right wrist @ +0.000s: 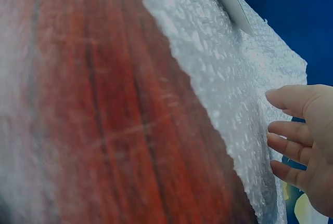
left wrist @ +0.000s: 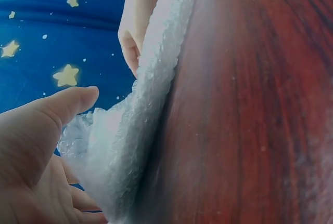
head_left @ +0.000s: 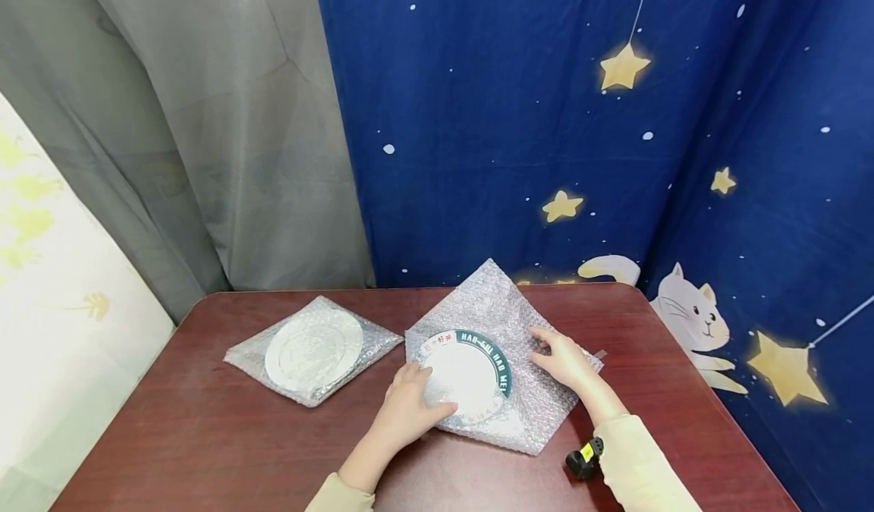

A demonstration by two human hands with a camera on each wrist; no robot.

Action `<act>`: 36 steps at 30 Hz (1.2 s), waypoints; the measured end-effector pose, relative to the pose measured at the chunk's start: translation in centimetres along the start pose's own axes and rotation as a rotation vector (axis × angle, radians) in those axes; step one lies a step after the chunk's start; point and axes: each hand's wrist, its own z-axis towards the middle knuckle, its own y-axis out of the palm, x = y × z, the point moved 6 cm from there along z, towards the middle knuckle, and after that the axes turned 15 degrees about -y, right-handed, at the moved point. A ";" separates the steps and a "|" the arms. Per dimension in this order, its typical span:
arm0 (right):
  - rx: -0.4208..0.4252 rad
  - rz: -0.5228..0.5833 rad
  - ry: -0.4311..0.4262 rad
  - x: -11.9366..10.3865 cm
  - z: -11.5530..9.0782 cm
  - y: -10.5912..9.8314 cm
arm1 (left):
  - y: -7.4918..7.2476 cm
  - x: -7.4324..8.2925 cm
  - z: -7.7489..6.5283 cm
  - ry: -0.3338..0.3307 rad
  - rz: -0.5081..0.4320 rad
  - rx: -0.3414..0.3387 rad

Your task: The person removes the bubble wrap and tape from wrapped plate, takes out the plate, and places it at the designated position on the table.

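A white plate [head_left: 464, 375] with a green lettered rim lies on a sheet of bubble wrap [head_left: 488, 292] spread cornerwise on the table. The wrap's left and near corners are folded over part of the plate. My left hand [head_left: 407, 407] rests over the plate's left side, thumb spread from the fingers; in the left wrist view the thumb stands apart from the bulging wrap edge [left wrist: 151, 83]. On the right, my right hand [head_left: 563, 359] has its loosely bent fingertips at the wrap beside the plate. The right wrist view shows those fingers [right wrist: 289, 130] spread, pinching nothing.
To the left lies another plate [head_left: 314, 349] wrapped in bubble wrap. A small black object with a yellow label [head_left: 584, 459] sits by the right sleeve. Behind the dark red table [head_left: 205, 436] hang a grey curtain [head_left: 273, 155] and a blue starry curtain [head_left: 478, 117].
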 end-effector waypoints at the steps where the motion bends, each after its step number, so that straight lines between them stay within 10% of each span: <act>1: -0.005 -0.009 0.000 0.0 0.0 0.1 | 0.1 0.0 0.0 0.004 0.005 0.001; 36: -0.041 -0.067 -0.096 -0.5 -0.4 0.5 | -1.7 -0.4 0.3 0.051 -0.097 0.162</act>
